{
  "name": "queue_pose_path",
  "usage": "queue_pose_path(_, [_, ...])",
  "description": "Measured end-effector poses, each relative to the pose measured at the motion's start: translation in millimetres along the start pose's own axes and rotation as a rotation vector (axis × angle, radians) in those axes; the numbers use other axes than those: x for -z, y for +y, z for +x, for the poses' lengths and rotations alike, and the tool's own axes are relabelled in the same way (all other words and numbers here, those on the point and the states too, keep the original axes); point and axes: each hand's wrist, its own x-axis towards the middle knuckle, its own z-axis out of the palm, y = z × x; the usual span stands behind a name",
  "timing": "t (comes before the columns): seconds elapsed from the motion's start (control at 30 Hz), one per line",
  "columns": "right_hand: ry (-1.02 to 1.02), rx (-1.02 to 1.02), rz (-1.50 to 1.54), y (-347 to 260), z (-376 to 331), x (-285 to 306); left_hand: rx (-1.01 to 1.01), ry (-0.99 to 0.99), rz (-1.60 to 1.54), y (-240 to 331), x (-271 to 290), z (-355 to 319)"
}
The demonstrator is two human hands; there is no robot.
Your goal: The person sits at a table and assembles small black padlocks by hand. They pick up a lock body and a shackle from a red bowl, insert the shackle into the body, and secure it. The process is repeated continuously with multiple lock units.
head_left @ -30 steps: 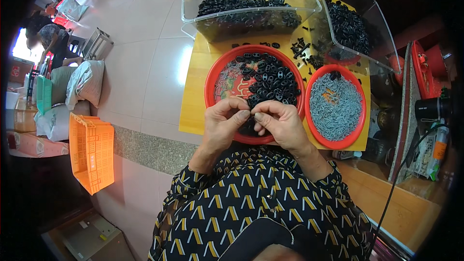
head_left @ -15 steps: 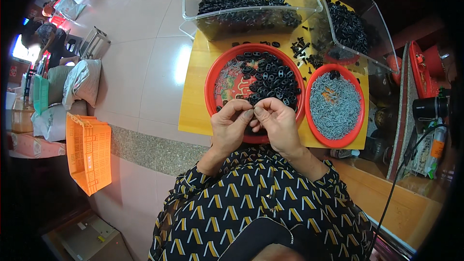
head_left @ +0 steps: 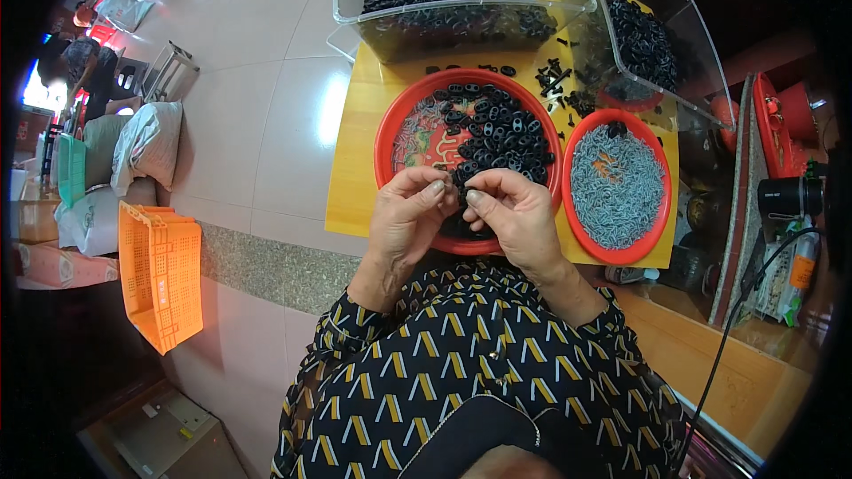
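Note:
Both my hands are over the near part of a round red tray [head_left: 383, 146]. My left hand [head_left: 401, 217] is closed in a pinch, thumb against forefinger. Just to its right, my right hand [head_left: 519, 223] pinches in the same way, a small gap between the two. Whatever is between the fingertips is too small to make out. Black oval plastic pieces with two holes [head_left: 510, 137] are heaped in the tray's middle and right. Small grey screws [head_left: 415, 135] lie scattered on its left side. Beside it, a red oval tray [head_left: 665, 200] is full of similar grey screws [head_left: 612, 208].
Two clear plastic bins stand on the yellow tabletop [head_left: 348, 186], a far bin [head_left: 461, 22] and a right bin [head_left: 688, 44], both holding black pieces. Loose black parts [head_left: 555, 75] lie between them. An orange crate [head_left: 164, 275] and sacks [head_left: 149, 146] are at left; a cable [head_left: 737, 310] hangs right.
My hands have drawn slightly apart, where their fingertips met before. The left has shifted a little left and up; the right stays close to its place, a bit higher.

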Motion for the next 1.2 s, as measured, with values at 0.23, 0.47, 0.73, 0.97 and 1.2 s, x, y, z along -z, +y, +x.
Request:
queue_pose_path(0.23, [0.012,0.07,-0.03,-0.4,-1.6,-7.1,-0.024,-0.03,0.081,0.0,0.5,-2.3])
queue_pose_path(0.47, [0.019,0.041,-0.071,-7.7,-2.4,-6.6,-0.128,-0.095,0.262,-2.0,-2.1,-3.4])
queue_pose_path(0.73, [0.003,0.051,-0.065,-2.4,-2.9,-6.3,-0.103,-0.048,0.277,-5.1,-6.8,-6.9])
queue_pose_path(0.97, [0.007,0.064,-0.068,-3.9,-3.6,-6.8,-0.084,-0.047,0.285,-4.5,-5.9,-8.0])
queue_pose_path(1.2, [0.028,0.075,-0.121,-1.9,-3.4,-6.3,-0.08,-0.078,0.292,-7.0,-3.6,-7.1])
